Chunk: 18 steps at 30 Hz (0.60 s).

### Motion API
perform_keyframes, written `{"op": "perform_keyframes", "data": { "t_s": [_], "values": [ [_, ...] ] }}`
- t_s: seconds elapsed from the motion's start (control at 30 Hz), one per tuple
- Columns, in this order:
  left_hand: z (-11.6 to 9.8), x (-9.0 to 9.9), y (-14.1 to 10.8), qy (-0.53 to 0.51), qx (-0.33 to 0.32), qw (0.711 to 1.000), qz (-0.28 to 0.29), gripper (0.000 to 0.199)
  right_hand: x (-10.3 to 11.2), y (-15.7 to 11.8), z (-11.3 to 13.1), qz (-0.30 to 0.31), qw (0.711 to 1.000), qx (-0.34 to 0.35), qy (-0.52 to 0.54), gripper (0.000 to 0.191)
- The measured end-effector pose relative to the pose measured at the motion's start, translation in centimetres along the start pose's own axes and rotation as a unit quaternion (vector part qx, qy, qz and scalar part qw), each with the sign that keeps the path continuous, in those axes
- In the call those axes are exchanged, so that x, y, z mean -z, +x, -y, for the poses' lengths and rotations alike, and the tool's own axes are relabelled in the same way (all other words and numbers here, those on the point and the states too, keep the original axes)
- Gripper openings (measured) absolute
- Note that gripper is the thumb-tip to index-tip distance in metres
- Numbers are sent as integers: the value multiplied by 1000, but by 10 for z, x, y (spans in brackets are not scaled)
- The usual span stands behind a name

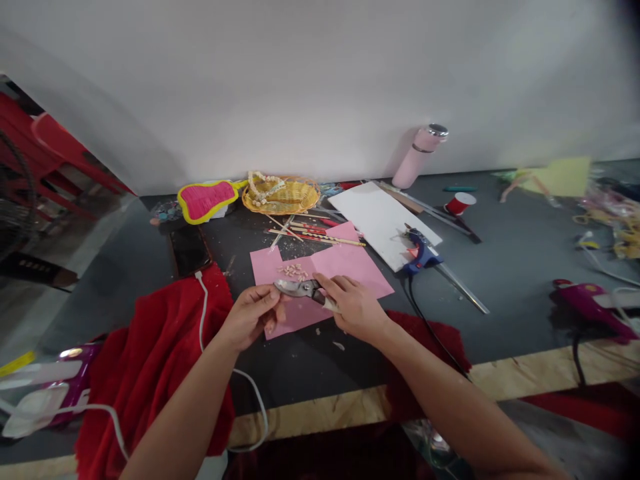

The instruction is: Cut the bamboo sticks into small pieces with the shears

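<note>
Right fingers (330,287): closed round clippers (299,288) | left fingers (263,301): curled at blade tip, hold unclear | small pieces (294,271): beyond fingers, on pink paper (345,261) | apparently positioning blades; steadiness needed

Pruning shears (301,288), curved grey blade, held sideways, over pink paper (350,263)

Through the head camera I view a small craft workspace, probably a handicraft workshop: a dark worktop (505,247) with a raw wooden edge (313,415) bears pink paper (345,263) with small cut pieces (294,271), thin sticks (325,237), a wicker basket (295,195), a spool (460,203) and a blue glue gun (423,257). Beside the worktop I note red plastic chairs (55,140) and a dark, round fan-like grille (15,193); a plain pale wall (310,87) stands behind.
</note>
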<state>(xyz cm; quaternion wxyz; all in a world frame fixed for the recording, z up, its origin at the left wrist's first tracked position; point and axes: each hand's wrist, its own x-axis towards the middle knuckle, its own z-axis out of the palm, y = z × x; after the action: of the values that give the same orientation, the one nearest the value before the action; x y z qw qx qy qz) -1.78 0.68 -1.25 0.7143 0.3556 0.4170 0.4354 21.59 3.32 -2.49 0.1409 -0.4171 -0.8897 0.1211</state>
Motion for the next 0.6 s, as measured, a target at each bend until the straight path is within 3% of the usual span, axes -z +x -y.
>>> {"op": "perform_keyframes", "data": {
  "t_s": [0.23, 0.37, 0.6],
  "values": [
    [13, 0, 6, 153, -136, 973, -105, 17, -1, 1, -7, -22, 999, -8, -25, 59],
    [14, 1, 4, 193, -135, 967, -96, 19, 2, 0, -5, -2, 999, -10, -36, 63],
    [11, 1, -1, 169, -140, 973, -72, 20, 6, 0, -1, -11, 999, -1, -35, 73]
  ]
}}
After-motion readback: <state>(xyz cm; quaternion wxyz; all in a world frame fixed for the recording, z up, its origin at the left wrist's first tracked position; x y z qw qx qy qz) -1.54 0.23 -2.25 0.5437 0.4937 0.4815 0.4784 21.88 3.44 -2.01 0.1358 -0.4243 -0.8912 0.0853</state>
